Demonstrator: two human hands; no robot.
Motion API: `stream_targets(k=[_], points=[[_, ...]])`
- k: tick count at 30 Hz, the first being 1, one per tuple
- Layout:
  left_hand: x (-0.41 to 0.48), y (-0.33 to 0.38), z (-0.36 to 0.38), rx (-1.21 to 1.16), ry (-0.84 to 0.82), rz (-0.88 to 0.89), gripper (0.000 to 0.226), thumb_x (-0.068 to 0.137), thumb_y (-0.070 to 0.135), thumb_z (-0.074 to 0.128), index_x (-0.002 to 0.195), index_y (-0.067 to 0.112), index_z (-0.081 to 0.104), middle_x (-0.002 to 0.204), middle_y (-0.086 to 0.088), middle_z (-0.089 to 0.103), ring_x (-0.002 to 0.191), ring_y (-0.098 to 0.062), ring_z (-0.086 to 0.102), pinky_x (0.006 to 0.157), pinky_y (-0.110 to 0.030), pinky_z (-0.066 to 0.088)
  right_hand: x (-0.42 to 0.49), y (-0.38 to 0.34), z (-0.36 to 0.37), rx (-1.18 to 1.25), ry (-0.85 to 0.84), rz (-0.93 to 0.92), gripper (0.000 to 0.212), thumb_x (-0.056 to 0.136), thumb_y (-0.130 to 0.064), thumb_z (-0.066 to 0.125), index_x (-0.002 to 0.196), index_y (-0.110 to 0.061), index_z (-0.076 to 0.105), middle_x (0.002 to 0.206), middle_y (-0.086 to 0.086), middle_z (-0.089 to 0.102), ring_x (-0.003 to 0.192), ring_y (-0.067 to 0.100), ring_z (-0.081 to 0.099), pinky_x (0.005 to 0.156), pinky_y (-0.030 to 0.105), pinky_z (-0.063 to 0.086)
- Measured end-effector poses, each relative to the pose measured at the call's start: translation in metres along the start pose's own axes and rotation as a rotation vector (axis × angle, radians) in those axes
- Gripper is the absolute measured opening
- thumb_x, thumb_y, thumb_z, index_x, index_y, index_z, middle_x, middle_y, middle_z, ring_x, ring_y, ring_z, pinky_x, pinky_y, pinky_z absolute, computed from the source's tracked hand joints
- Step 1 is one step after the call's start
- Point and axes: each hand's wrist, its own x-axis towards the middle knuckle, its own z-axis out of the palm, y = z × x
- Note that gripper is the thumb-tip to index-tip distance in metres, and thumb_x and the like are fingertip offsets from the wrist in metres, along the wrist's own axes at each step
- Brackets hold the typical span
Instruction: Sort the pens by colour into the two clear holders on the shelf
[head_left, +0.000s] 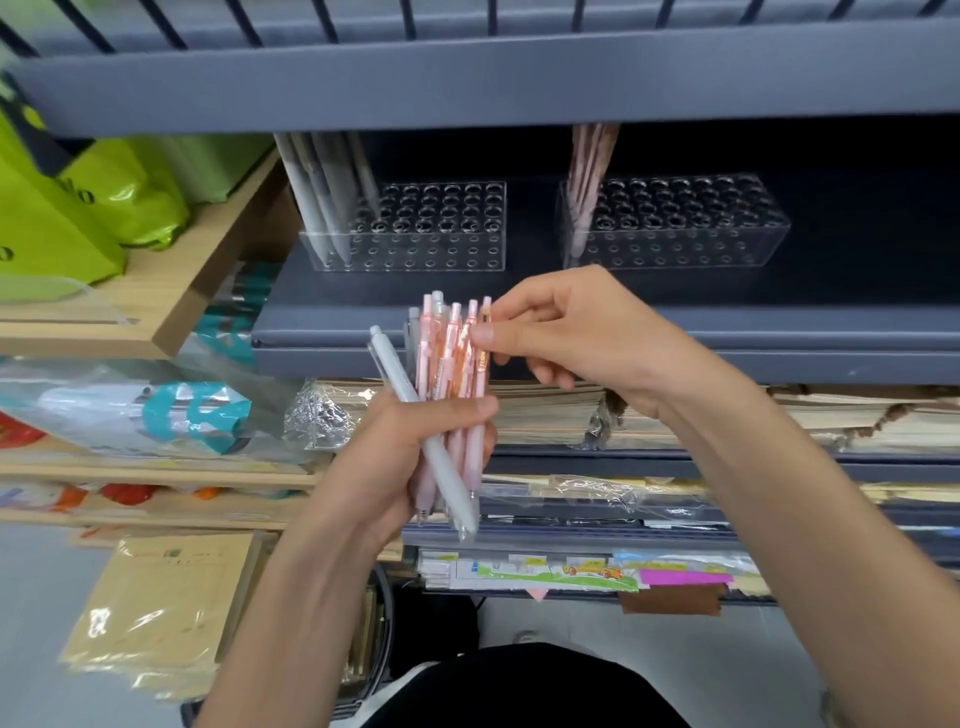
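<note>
Pen bundle (449, 364), pink and grey mixed: gripped upright in left hand (415, 452), before shelf edge (753, 338). Right hand (566, 332): thumb and forefinger pinched top of one pink pen (481, 375). Left holder (441, 255): few grey pens (322, 208), count unclear. Right holder (701, 245): few pink. Most slots vacant; bulk remained unsorted.

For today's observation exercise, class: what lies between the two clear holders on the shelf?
Nothing: the head view shows only bare dark shelf between the left holder, with grey pens, and the right holder, with pink pens.
</note>
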Motion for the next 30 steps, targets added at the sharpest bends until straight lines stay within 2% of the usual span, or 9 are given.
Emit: stream_targets(k=[5, 11, 15, 17, 20, 23, 26, 28, 30], points=[[0.006, -0.005, 0.012, -0.083, -0.024, 0.001, 0.016, 0.067, 0.017, 0.079, 0.079, 0.009, 0.072, 0.074, -0.010, 0.059, 0.055, -0.019, 0.055, 0.051, -0.027, 0.048, -0.004, 0.007, -0.011, 0.196, 0.004, 0.045, 0.021, 0.085, -0.020, 0.075, 0.097, -0.003, 0.074, 0.088, 0.014, 0.074, 0.064, 0.016, 0.064, 0.057, 0.025, 0.055], [0.012, -0.007, 0.027, -0.198, 0.013, 0.041, 0.002, 0.070, 0.013, 0.073, 0.070, 0.011, 0.075, 0.074, -0.009, 0.058, 0.055, -0.019, 0.054, 0.050, -0.029, 0.048, -0.010, 0.018, -0.024, 0.402, 0.099, -0.023, 0.019, 0.090, -0.014, 0.068, 0.101, 0.002, 0.071, 0.088, 0.015, 0.073, 0.068, 0.018, 0.066, 0.062, 0.022, 0.056], [0.013, -0.009, 0.031, -0.180, 0.031, 0.043, 0.004, 0.069, 0.010, 0.068, 0.068, 0.011, 0.072, 0.069, -0.007, 0.053, 0.053, -0.017, 0.051, 0.050, -0.027, 0.046, -0.018, 0.021, -0.042, 0.614, 0.278, -0.165, 0.006, 0.091, -0.006, 0.062, 0.093, -0.004, 0.067, 0.079, 0.010, 0.071, 0.063, 0.017, 0.064, 0.059, 0.024, 0.055], [0.013, -0.010, 0.033, -0.168, 0.033, 0.049, 0.009, 0.068, 0.008, 0.067, 0.077, 0.008, 0.068, 0.072, -0.007, 0.055, 0.053, -0.017, 0.051, 0.050, -0.027, 0.046, -0.021, 0.021, -0.057, 0.674, 0.420, -0.252, 0.008, 0.089, -0.004, 0.061, 0.087, -0.008, 0.068, 0.075, 0.006, 0.072, 0.063, 0.018, 0.066, 0.061, 0.027, 0.056], [0.013, -0.010, 0.035, -0.154, 0.057, 0.051, 0.025, 0.067, 0.006, 0.066, 0.091, 0.004, 0.057, 0.073, -0.006, 0.056, 0.052, -0.016, 0.051, 0.049, -0.026, 0.047, -0.020, 0.017, -0.078, 0.657, 0.650, -0.376, 0.010, 0.093, -0.001, 0.057, 0.087, -0.009, 0.062, 0.074, 0.002, 0.071, 0.065, 0.020, 0.067, 0.066, 0.032, 0.057], [0.012, -0.011, 0.038, -0.161, 0.067, 0.049, 0.023, 0.067, 0.006, 0.066, 0.087, 0.004, 0.054, 0.073, -0.006, 0.055, 0.052, -0.016, 0.051, 0.048, -0.026, 0.046, -0.014, 0.014, -0.094, 0.617, 0.889, -0.500, 0.017, 0.093, 0.006, 0.045, 0.091, -0.008, 0.054, 0.079, 0.008, 0.066, 0.065, 0.023, 0.066, 0.066, 0.034, 0.055], [0.011, -0.011, 0.039, -0.167, 0.079, 0.045, 0.020, 0.068, 0.006, 0.067, 0.084, 0.006, 0.055, 0.073, -0.006, 0.055, 0.052, -0.015, 0.050, 0.048, -0.026, 0.046, 0.000, 0.009, -0.102, 0.585, 0.936, -0.581, 0.015, 0.086, 0.003, 0.043, 0.096, -0.007, 0.047, 0.081, 0.010, 0.060, 0.069, 0.025, 0.064, 0.068, 0.036, 0.054], [0.011, -0.011, 0.039, -0.164, 0.082, 0.045, 0.019, 0.068, 0.007, 0.068, 0.083, 0.007, 0.056, 0.073, -0.006, 0.054, 0.052, -0.016, 0.050, 0.049, -0.026, 0.046, 0.014, 0.009, -0.106, 0.605, 0.913, -0.554, 0.019, 0.075, -0.003, 0.045, 0.092, -0.008, 0.050, 0.076, 0.007, 0.063, 0.070, 0.026, 0.063, 0.067, 0.037, 0.052], [0.010, -0.011, 0.039, -0.151, 0.083, 0.048, 0.020, 0.067, 0.008, 0.069, 0.084, 0.007, 0.057, 0.072, -0.006, 0.053, 0.052, -0.016, 0.050, 0.049, -0.026, 0.046, 0.027, 0.010, -0.110, 0.449, 0.931, -0.498, 0.023, 0.073, 0.002, 0.043, 0.087, -0.008, 0.058, 0.072, 0.003, 0.067, 0.070, 0.025, 0.066, 0.069, 0.036, 0.054]])
